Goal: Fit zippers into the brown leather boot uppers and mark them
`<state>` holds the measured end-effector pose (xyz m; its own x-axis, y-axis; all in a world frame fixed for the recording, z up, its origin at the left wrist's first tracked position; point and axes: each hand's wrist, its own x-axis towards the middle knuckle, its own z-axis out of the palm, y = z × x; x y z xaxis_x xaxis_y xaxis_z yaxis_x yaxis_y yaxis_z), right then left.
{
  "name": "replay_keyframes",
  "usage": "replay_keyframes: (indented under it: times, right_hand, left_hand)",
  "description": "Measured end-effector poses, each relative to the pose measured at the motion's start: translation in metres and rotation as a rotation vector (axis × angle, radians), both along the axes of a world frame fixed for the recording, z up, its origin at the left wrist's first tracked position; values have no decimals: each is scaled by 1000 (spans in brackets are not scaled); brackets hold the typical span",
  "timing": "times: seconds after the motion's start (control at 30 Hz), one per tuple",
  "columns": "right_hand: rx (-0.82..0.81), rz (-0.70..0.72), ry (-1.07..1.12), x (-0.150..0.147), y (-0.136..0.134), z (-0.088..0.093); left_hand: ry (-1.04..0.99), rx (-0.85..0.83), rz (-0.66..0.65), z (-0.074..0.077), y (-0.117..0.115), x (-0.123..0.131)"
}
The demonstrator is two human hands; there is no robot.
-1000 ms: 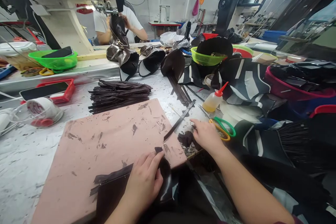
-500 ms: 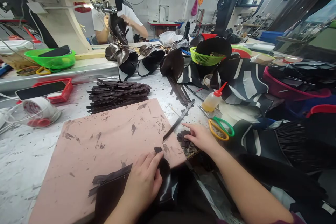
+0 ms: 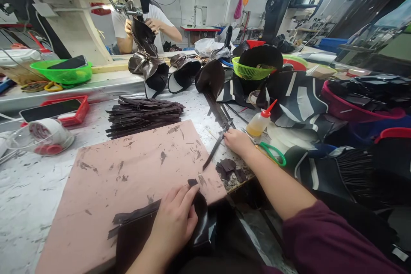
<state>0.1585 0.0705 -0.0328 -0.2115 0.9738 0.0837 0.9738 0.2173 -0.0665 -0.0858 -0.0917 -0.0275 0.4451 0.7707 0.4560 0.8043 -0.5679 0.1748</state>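
Observation:
My left hand (image 3: 176, 209) presses down on a glossy dark brown leather piece (image 3: 201, 216) at the near edge of the pink board (image 3: 135, 167), fingers closed over it. A small dark tab (image 3: 192, 183) pokes out past my fingertips. From under that hand, zipper tape (image 3: 136, 215) runs left across the board. My right hand (image 3: 239, 142) is closed at the far end of a long, flat dark strip (image 3: 213, 152), its near end resting over the board's right side. What the strip is made of I cannot tell.
Dark offcuts (image 3: 227, 167) lie right of the board. Beyond my right hand are a glue bottle (image 3: 258, 122) and green-handled scissors (image 3: 272, 153). A zipper pile (image 3: 144, 115) lies behind the board. A co-worker (image 3: 157, 25) handles leather at a sewing machine (image 3: 77, 13).
My right hand has moved forward and left from above the offcuts to the dark strip. The strip has turned slightly, its near end shifting right. My left hand stays put.

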Motion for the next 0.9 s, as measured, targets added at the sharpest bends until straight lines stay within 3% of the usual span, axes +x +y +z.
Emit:
replay_keyframes:
  times: [0.13, 0.27, 0.4, 0.5, 0.63, 0.77, 0.9]
  right_hand:
    - [29, -36, -65, 5, 4, 8]
    - [45, -118, -90, 10, -24, 23]
    - [-51, 50, -59, 8, -72, 33]
    - [-138, 191, -10, 4, -89, 37]
    - [-18, 205, 21, -11, -70, 31]
    - [236, 436, 7, -30, -40, 21]
    - [430, 293, 92, -27, -24, 40]
  left_hand:
    - [4, 3, 1, 0, 0, 0]
    - [9, 16, -2, 0, 0, 0]
    - [9, 9, 3, 0, 0, 1]
    - [8, 8, 5, -1, 0, 2]
    - [13, 2, -7, 0, 0, 1]
    - [3, 22, 56, -3, -3, -1]
    - [16, 13, 210, -7, -3, -1]
